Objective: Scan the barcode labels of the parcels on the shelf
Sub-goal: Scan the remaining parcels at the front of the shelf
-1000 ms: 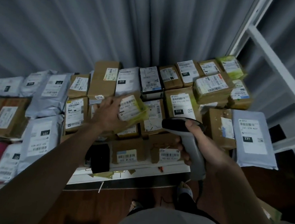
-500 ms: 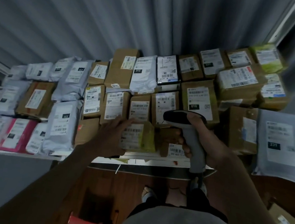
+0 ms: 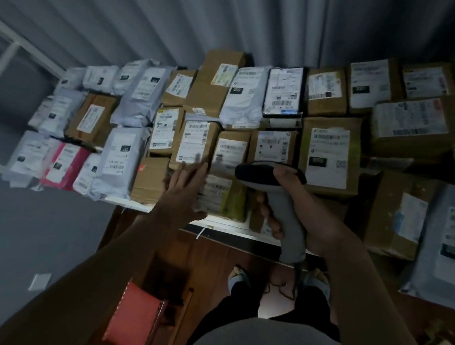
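Parcels crowd the white shelf [image 3: 231, 226] right under your hands, and the one that matters is the yellow-green packet [image 3: 224, 197] lying at the front edge, just past your left hand [image 3: 185, 193]. That hand is flat, fingers straight and spread, resting against the packet's near left side, holding nothing. Your right hand [image 3: 306, 210], just right of it, is wrapped round the grey grip of the barcode scanner [image 3: 274, 201], whose dark head points forward over the front row. The packet's white label [image 3: 214, 190] faces up beside your left fingertips, though blur hides the print. It looks like a thin, soft mailer: probably light and floppy, with a slick film, so take it by an edge or slide it flat rather than pinching the middle, and keep the label unwrinkled for the beam. Directly beyond your fingertips stand small cardboard boxes [image 3: 230, 152]; they look stiff and should tilt cleanly if you take them by their corners. Further left of your left hand, grey poly bags [image 3: 119, 165] and a pink bag [image 3: 64, 163] lie overlapped; these will likely sag and slip, so press them flat. Beyond and right of your scanner hand sit larger cartons [image 3: 329, 153], probably heavier, best scanned where they lie. A grey bag [image 3: 454, 240] overhangs the shelf on the far right.
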